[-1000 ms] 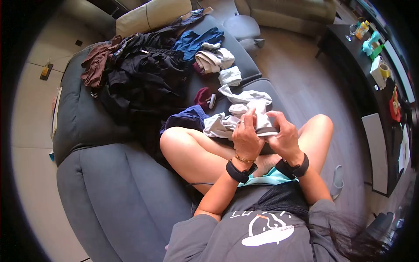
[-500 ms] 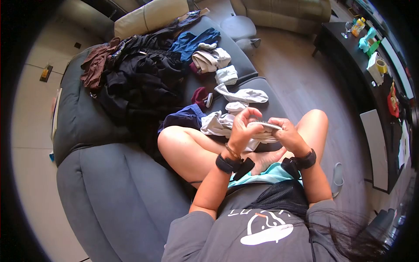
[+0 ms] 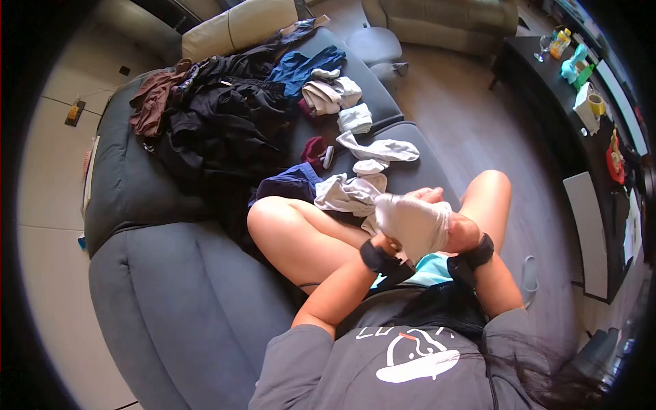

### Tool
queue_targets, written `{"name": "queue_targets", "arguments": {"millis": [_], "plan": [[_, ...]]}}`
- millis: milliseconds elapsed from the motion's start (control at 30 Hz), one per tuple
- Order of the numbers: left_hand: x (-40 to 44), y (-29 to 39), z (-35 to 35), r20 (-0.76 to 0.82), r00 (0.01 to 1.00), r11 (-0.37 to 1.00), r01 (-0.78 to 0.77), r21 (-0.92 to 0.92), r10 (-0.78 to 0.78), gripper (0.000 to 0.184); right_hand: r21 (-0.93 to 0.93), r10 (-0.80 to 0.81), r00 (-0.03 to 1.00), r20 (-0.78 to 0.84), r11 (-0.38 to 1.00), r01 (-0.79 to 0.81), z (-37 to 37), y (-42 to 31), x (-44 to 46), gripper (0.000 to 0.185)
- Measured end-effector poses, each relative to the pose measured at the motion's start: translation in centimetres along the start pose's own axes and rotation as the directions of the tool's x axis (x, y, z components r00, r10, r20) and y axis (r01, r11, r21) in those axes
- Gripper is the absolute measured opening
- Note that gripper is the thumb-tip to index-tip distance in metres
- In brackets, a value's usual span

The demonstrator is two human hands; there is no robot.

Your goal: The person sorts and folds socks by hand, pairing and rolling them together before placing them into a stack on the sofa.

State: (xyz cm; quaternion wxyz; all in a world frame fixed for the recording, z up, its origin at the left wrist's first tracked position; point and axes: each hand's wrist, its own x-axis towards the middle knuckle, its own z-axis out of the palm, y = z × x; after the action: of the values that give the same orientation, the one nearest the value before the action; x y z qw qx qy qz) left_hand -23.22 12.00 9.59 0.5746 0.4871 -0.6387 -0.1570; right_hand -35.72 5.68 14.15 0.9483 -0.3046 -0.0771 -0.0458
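Note:
A white sock (image 3: 413, 222), blurred by motion, is stretched between my hands above my crossed legs. It covers most of my left hand (image 3: 387, 244), whose fingers are hidden; whether that hand is inside or behind the sock is unclear. At the sock's right end my right hand (image 3: 462, 232) is closed on the fabric. Beyond my hands lie a crumpled pale sock (image 3: 345, 194), a small white bundle (image 3: 370, 166) and a long white sock (image 3: 389, 149). Navy cloth (image 3: 290, 183) rests by my left knee, with a maroon item (image 3: 314, 152) beyond.
Black clothes (image 3: 225, 119), a brown garment (image 3: 156, 102), blue cloth (image 3: 301, 68), a beige bundle (image 3: 324, 96) and a folded white piece (image 3: 354, 119) lie on the grey sofa (image 3: 160, 301). A dark cabinet (image 3: 540, 75) stands right; a slipper (image 3: 529, 279) is on the floor.
The white sock, earlier pinched by its opening between both hands, now spreads over my left hand and stands up closer to the camera. My right hand has moved slightly down and right.

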Motion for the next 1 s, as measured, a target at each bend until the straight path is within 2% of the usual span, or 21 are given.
{"name": "queue_targets", "arguments": {"millis": [33,67,100,167,200,233,300,333,367,400,433,500,533,567,667,700,767,800,833,900,1000], "plan": [[-0.2,-0.3,-1.0,0.163,0.951,0.872,0.307,-0.382,-0.263,0.028,0.054,0.009,0.999,-0.044,0.999,-0.006,0.0,-0.7,-0.5,0.078],[-0.3,-0.7,-2.0,0.309,0.808,0.521,0.567,-0.638,-0.501,0.031,-0.015,0.034,0.998,-0.046,0.999,-0.035,-0.2,-1.5,-1.0,0.09],[-0.5,-1.1,-3.0,0.35,0.778,-0.015,0.401,-0.916,-0.523,0.041,-0.082,0.057,0.997,-0.052,0.995,-0.061,-0.2,-2.2,-1.3,0.103],[1.8,2.3,-5.3,0.309,0.628,0.097,0.526,-0.845,-0.715,0.051,-0.117,0.003,0.994,-0.108,0.993,-0.015,0.0,-3.1,-1.1,0.107],[2.4,3.6,-5.9,0.241,0.55,0.132,0.553,-0.823,-0.799,0.04,-0.029,-0.019,0.99,-0.137,0.999,0.016,-0.3,-3.1,-0.8,0.099],[2.3,3.3,-5.7,0.247,0.548,0.128,0.557,-0.82,-0.799,0.04,0.059,-0.036,0.985,-0.167,0.997,0.046,-0.6,-3.1,-0.5,0.091],[1.7,2.2,-5.1,-0.024,0.753,0.705,0.605,-0.372,-0.658,0.028,0.066,-0.048,0.988,-0.149,0.996,0.059,-1.6,-2.3,0.0,0.082],[1.6,1.5,-4.8,-0.139,0.733,0.719,0.58,-0.383,-0.666,0.018,0.037,-0.013,0.979,-0.205,0.999,0.021,-1.7,-1.9,0.3,0.078],[1.4,0.7,-5.0,-0.141,0.729,0.717,0.584,-0.381,-0.67,0.018,0.011,0.02,0.965,-0.261,1.0,-0.017,-1.8,-1.6,0.6,0.074],[1.3,0.0,-5.2,-0.244,0.706,0.736,0.565,-0.374,-0.665,0.017,0.026,-0.018,0.956,-0.293,0.999,0.026,-1.6,-1.6,0.8,0.06],[1.3,-0.9,-5.3,-0.342,0.675,0.754,0.545,-0.365,-0.654,0.018,0.031,-0.016,0.955,-0.296,0.999,0.026,-1.8,-1.8,0.5,0.06],[1.5,-2.3,-5.7,-0.386,0.581,0.688,0.497,-0.528,-0.716,0.023,-0.306,-0.103,0.88,-0.463,0.951,-0.05,-2.5,-2.7,-0.3,0.047],[1.4,-3.0,-5.7,-0.405,0.574,0.693,0.479,-0.539,-0.712,0.024,-0.16,-0.073,0.827,-0.558,0.987,-0.02,-2.3,-3.4,-0.5,0.039],[1.4,-3.6,-5.7,-0.425,0.566,0.698,0.461,-0.548,-0.707,0.025,-0.156,-0.071,0.823,-0.564,0.988,-0.022,-2.6,-3.7,-0.7,0.039],[1.8,-4.3,-4.5,-0.52,0.59,0.786,0.466,-0.405,-0.618,0.027,-0.396,-0.246,0.678,-0.692,0.915,-0.073,-3.4,-3.9,-1.0,0.03],[1.9,-4.7,-4.3,-0.52,0.586,0.783,0.471,-0.406,-0.622,0.027,-0.391,-0.24,0.678,-0.695,0.917,-0.076,-3.6,-4.1,-1.2,0.03],[1.9,-5.6,-3.9,-0.596,0.539,0.779,0.568,-0.264,-0.595,0.029,-0.563,-0.403,0.464,-0.789,0.776,-0.284,-4.1,-4.8,-1.8,0.024],[1.7,-6.3,-3.8,-0.584,0.543,0.764,0.602,-0.232,-0.604,0.03,-0.574,-0.48,0.387,-0.787,0.801,-0.173,-4.9,-4.4,-1.7,0.02],[1.7,-6.3,-3.5,-0.585,0.538,0.761,0.604,-0.234,-0.607,0.03,-0.571,-0.476,0.388,-0.789,0.802,-0.177,-6.0,-4.0,-1.8,0.02],[1.8,-6.2,-2.7,-0.504,0.68,0.819,0.564,-0.107,-0.533,0.029,-0.634,-0.601,0.277,-0.75,0.772,-0.041,-7.6,-3.7,-2.2,0.02],[0.7,-7.3,-2.5,-0.42,0.654,0.733,0.679,-0.04,-0.629,0.029,-0.557,-0.54,0.311,-0.782,0.83,0.041,-8.5,-4.2,-2.9,0.027]]}}
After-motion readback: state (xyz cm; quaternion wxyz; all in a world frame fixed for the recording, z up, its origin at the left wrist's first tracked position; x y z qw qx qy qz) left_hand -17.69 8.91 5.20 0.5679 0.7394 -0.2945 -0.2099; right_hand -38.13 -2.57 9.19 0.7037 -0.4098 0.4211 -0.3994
